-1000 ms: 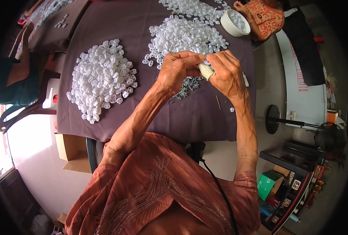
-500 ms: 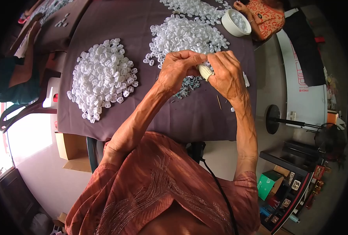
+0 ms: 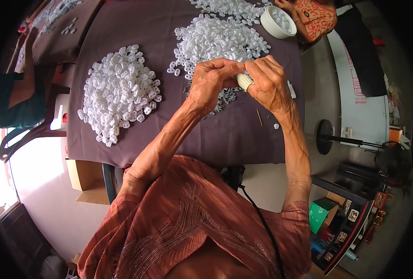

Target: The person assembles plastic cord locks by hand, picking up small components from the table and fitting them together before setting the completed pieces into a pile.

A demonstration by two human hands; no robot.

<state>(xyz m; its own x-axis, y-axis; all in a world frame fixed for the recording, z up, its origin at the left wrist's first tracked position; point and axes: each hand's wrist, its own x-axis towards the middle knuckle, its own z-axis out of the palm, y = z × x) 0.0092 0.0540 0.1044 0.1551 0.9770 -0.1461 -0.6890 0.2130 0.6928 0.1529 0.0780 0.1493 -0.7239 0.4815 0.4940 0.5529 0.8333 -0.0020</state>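
Note:
My left hand (image 3: 212, 83) and my right hand (image 3: 270, 85) meet above the table covered in a dark purple cloth (image 3: 243, 135). Their fingertips pinch together on a small white plastic piece (image 3: 245, 82); a pale wrap covers a right fingertip. Under the hands lies a small heap of dark metal parts (image 3: 225, 98). A pile of small white plastic pieces (image 3: 122, 91) lies to the left. A bigger pile of the same pieces (image 3: 218, 39) spreads just beyond the hands.
A white bowl (image 3: 277, 22) with pieces stands at the far right of the table, by another person in orange patterned cloth (image 3: 314, 15). A thin stick (image 3: 259, 117) lies on the cloth. Another person's arm (image 3: 27, 74) shows at left. Cardboard boxes (image 3: 83, 179) sit under the table edge.
Both hands stay together in the same place; only the fingers shift slightly on the small piece.

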